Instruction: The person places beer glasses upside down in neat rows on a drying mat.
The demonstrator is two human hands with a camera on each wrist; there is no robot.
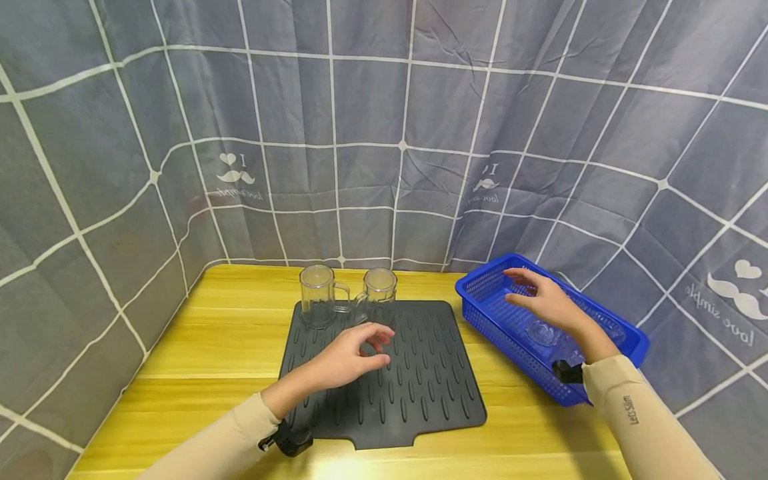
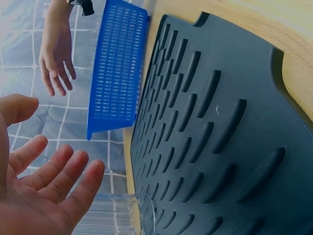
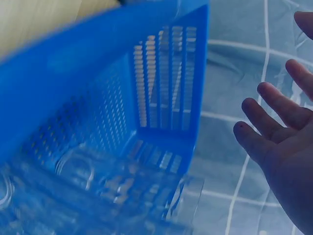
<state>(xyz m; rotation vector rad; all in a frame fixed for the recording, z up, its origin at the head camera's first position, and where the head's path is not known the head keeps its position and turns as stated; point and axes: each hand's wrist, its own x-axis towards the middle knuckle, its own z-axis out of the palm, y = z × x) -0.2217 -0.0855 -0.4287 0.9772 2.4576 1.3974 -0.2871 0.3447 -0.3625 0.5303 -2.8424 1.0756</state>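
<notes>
Two clear mugs with handles, a left one [image 1: 317, 297] and a right one [image 1: 381, 293], stand at the back of a dark drying mat [image 1: 420, 373], their handles turned toward each other. Over the mat, just in front of the right mug, is my left hand [image 1: 351, 357], its fingers loosely bent around nothing. My right hand [image 1: 549, 303] hovers above a blue plastic basket [image 1: 510, 350] with fingers apart and nothing in them. Inside the basket lie clear glasses [image 3: 132, 186], partly hidden by my right wrist in the head view.
The mat and basket rest on a yellow wood-grain table [image 1: 228, 347], basket to the right of the mat and set at a slant. Behind and along both sides hangs a grey curtain [image 1: 372, 173] with white lines. Black cameras are strapped to both wrists.
</notes>
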